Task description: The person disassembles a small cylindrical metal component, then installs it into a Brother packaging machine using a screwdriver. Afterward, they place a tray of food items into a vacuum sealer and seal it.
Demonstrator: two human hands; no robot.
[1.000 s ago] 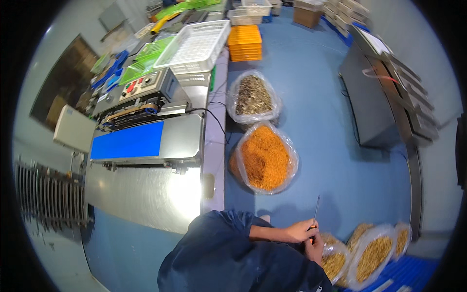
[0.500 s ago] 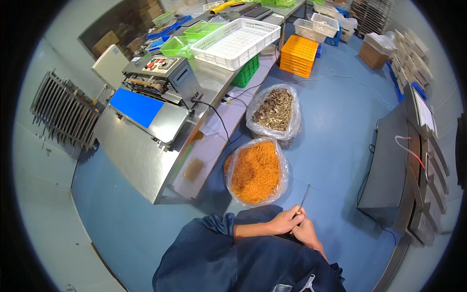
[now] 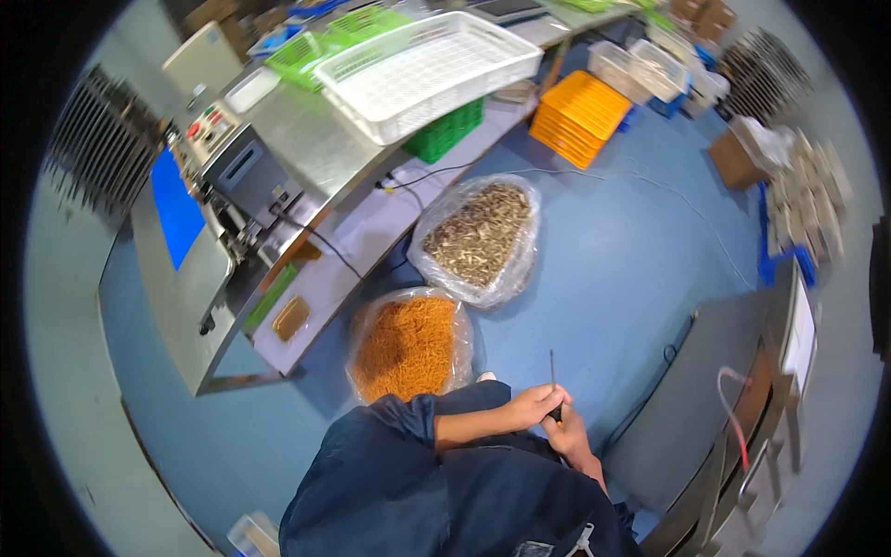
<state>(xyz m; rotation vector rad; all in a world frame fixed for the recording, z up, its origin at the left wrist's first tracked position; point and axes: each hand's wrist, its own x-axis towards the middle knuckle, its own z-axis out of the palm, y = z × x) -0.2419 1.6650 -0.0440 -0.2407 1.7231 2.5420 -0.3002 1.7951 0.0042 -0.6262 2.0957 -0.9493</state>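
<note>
left hand (image 3: 531,407) and right hand (image 3: 568,433) hold a thin dark stick (image 3: 553,379)
both pinch its low end, low in the middle, stick pointing up. from left: clear bag of orange strips (image 3: 408,345), then clear bag of brown bits (image 3: 480,234). keep the stick straight, i think, and grip gently.

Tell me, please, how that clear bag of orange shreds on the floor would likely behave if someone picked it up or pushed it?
The bag of orange shreds looks like thin clear plastic, so it would probably sag and lose its shape when lifted. Its top is open, so tilting it might spill shreds. Pushed across the smooth blue floor, it would likely slump or slide, not roll.
</note>
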